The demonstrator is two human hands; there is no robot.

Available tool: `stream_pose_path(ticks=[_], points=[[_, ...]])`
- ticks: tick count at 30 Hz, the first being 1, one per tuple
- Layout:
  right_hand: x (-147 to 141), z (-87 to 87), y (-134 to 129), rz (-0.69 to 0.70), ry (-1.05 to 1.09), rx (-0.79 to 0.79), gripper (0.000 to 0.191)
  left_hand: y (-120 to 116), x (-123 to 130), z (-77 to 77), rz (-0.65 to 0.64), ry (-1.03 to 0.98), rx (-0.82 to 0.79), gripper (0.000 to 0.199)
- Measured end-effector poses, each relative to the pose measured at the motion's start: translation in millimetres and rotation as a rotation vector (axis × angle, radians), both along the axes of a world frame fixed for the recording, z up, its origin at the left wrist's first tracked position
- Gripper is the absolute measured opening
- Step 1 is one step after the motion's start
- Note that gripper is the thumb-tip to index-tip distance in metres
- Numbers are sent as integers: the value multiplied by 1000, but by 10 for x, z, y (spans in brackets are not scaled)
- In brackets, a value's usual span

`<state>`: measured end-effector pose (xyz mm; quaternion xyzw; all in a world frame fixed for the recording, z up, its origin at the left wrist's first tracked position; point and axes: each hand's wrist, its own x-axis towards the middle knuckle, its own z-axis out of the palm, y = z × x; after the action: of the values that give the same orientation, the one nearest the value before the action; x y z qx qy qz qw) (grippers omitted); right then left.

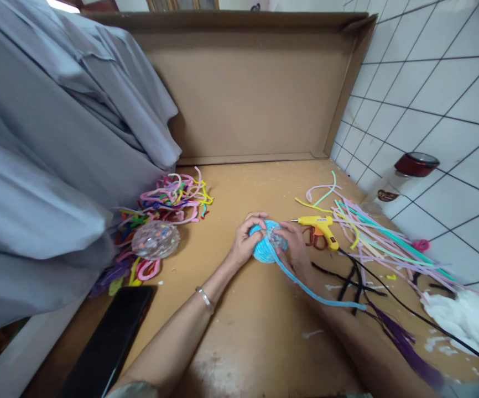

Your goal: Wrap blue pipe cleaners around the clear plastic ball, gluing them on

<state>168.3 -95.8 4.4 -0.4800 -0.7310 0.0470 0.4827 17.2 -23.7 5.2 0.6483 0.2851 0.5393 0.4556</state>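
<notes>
Between my two hands is a round clear ball [279, 238], largely wrapped in blue pipe cleaner [263, 252]. My left hand [245, 239] grips its left side, fingers over the top and thumb on the front. On the right side, my right hand [295, 249] holds the ball with its fingers around the bare clear part. A loose length of blue pipe cleaner [314, 296] trails from the ball down to the right, across my right forearm. Just right of my right hand lie a yellow glue gun [319, 225] and red-handled scissors [315, 239], partly hidden beneath it.
At left are a clear ball with coloured dots [156, 241], tangled pipe cleaners [173, 196] and a black phone [110, 337]. Lilac and green pipe cleaners [383, 240], a jar [403, 179], a black cord [414, 315] and white tissue [467, 320] lie right. Cardboard [248, 94] stands behind.
</notes>
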Motion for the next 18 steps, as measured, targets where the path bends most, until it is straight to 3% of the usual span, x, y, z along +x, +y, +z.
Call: stream_pose_path(ticks=[6, 13, 18], points=[[-37, 22, -85, -8, -140, 108, 30, 2, 2, -7, 20, 19, -13, 6], [-65, -25, 38, -22, -73, 273, 23, -3, 14, 0, 3, 45, 16, 7], [-63, -87, 34, -49, -106, 223, 25, -14, 19, -10, 20, 81, 32, 10]])
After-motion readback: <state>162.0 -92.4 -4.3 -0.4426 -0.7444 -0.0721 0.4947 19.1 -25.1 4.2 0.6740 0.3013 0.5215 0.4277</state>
